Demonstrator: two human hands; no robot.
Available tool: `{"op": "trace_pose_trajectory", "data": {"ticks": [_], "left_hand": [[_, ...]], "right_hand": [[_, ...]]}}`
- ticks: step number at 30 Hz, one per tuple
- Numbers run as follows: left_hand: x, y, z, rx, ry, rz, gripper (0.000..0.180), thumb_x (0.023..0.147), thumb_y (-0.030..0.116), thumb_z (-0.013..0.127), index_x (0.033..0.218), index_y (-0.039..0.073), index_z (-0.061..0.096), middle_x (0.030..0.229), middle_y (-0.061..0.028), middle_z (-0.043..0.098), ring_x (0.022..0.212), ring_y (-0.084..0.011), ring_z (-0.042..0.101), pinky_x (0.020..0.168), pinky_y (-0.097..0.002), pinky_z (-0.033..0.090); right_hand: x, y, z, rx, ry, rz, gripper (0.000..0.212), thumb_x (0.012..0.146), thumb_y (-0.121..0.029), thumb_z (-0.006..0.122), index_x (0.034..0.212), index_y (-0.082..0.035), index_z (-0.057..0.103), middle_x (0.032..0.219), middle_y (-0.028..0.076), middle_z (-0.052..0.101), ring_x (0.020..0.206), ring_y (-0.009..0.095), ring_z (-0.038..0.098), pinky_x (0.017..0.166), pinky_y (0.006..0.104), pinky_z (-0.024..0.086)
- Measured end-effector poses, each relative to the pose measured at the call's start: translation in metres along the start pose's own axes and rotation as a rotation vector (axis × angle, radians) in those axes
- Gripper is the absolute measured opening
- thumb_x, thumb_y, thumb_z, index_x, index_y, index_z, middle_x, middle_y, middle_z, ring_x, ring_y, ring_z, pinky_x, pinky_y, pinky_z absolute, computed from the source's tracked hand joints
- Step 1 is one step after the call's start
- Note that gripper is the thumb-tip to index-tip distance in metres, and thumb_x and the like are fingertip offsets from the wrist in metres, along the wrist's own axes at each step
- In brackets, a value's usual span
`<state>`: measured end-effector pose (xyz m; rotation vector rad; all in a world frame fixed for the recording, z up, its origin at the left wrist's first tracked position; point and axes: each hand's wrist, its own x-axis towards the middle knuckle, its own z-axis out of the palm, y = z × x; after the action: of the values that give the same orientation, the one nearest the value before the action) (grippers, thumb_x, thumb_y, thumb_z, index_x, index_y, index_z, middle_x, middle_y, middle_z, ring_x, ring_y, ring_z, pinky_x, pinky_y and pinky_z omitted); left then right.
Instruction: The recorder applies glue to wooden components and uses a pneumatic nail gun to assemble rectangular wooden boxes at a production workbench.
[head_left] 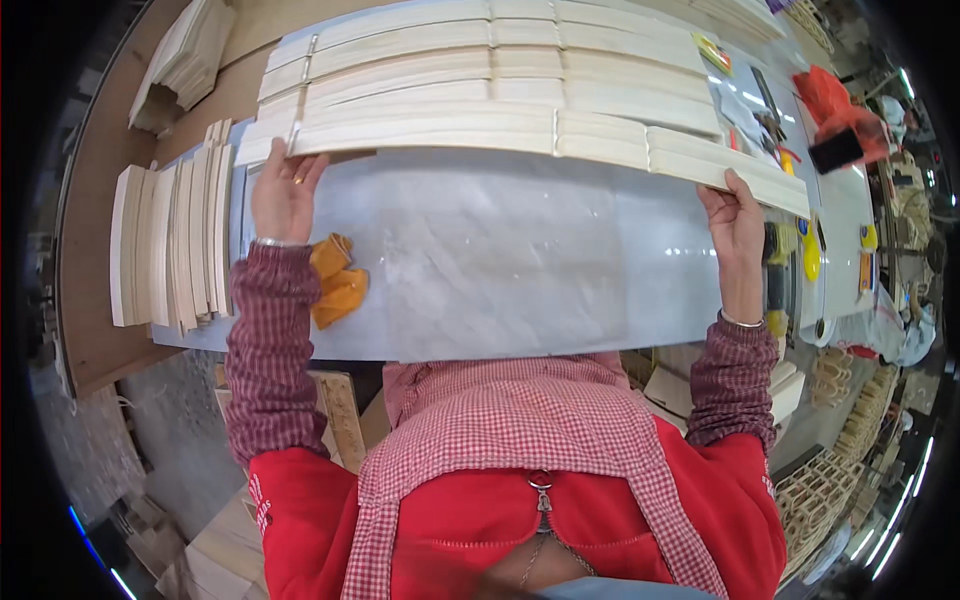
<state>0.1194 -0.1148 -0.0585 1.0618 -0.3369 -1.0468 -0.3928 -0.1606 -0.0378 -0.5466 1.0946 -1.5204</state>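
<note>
A long, pale wooden slat (430, 130) runs across in front of me, with narrow lines crossing it in a few places. Its near edge is pinched toward the left end by my left hand (283, 198), thumb and fingers closed on it. Toward the other end, my right hand (735, 220) grips the same edge, thumb up. Just beyond lie several similar wooden slats (400, 62), side by side, with matching cross lines. An orange cloth (339, 284) rests on the grey table (500, 260), near my left wrist.
Upright wooden boards (175, 240) stand at the table's left end, and another wood stack (185, 65) is farther back. On the right are a red bag (830, 105), a black phone-like object (835, 150), a yellow tool (811, 250) and piled wooden frames (820, 500).
</note>
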Motion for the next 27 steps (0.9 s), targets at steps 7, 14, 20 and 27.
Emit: {"op": "trace_pose_trajectory", "data": {"ticks": [7,14,20,27], "left_hand": [[-0.075,-0.013,-0.029,0.142,0.046,0.01,0.026,0.091,0.013,0.059,0.108,-0.006,0.05,0.099,-0.0119,0.056,0.086,-0.0201,0.058,0.082,-0.0299,0.054],[-0.088,-0.026,-0.033,0.164,0.109,0.084,0.024,0.091,0.01,0.059,0.111,-0.001,0.051,0.098,-0.0104,0.057,0.08,-0.0178,0.06,0.074,-0.0267,0.056],[-0.099,-0.036,-0.03,0.121,0.118,0.142,0.023,0.091,0.009,0.059,0.11,0.0,0.052,0.096,-0.0085,0.058,0.074,-0.0159,0.061,0.07,-0.0248,0.056],[-0.113,-0.038,-0.015,0.171,0.18,0.223,0.022,0.091,0.008,0.059,0.109,-0.001,0.052,0.093,-0.0082,0.058,0.072,-0.0145,0.06,0.066,-0.0226,0.056]], "right_hand": [[-0.053,0.017,-0.03,-0.228,-0.047,-0.003,0.021,0.086,-0.005,0.059,0.097,0.013,0.057,0.084,0.016,0.063,0.071,0.023,0.064,0.069,0.0301,0.058],[-0.061,0.027,-0.014,-0.608,-0.099,-0.256,0.02,0.085,-0.008,0.059,0.089,0.011,0.061,0.082,0.013,0.063,0.066,0.02,0.06,0.065,0.0253,0.052],[-0.07,0.027,0.023,-1.229,-0.209,-0.412,0.019,0.083,-0.008,0.06,0.089,0.01,0.062,0.087,0.013,0.064,0.07,0.02,0.059,0.066,0.0254,0.049],[-0.068,0.026,0.059,-1.265,-0.437,-0.751,0.029,0.079,-0.006,0.06,0.105,0.007,0.062,0.1,0.015,0.062,0.081,0.024,0.059,0.074,0.0273,0.049]]}}
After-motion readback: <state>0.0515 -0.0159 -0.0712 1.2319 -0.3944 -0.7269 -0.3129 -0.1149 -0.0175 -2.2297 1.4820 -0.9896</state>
